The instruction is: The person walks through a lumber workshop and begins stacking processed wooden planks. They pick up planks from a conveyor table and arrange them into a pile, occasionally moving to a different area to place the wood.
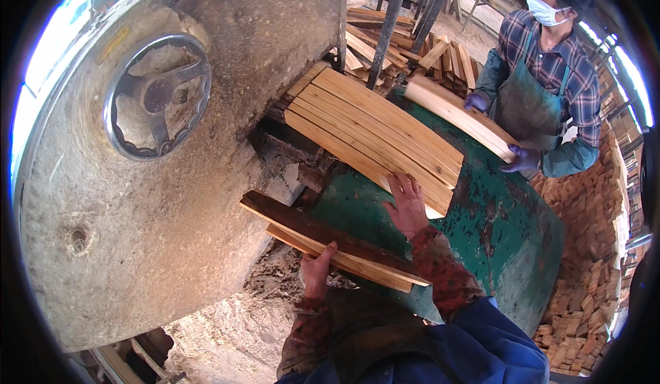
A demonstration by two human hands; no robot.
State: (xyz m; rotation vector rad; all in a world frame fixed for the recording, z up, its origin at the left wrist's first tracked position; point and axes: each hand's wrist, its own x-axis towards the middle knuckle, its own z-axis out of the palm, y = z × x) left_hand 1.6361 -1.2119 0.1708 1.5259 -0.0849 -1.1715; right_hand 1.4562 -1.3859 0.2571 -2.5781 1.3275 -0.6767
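My left hand (317,270) is closed around a pair of wooden boards (330,245), one of which has a dark, rough face, and its thumb lies over their edge. My right hand (407,204) rests with fingers stretched out on the near end of a row of pale sawn boards (375,131) lying side by side. That row runs from the machine out over a green metal table (505,229) with worn paint. The undersides of the boards in my left hand are hidden.
A large dusty machine housing (185,246) with a metal handwheel (158,96) stands at left. Across the table, a gloved co-worker (543,74) holds a wooden block (459,117). Loose boards (440,57) lie behind metal bars; stacked wood pieces (584,281) stand at right. Sawdust (227,336) covers the floor.
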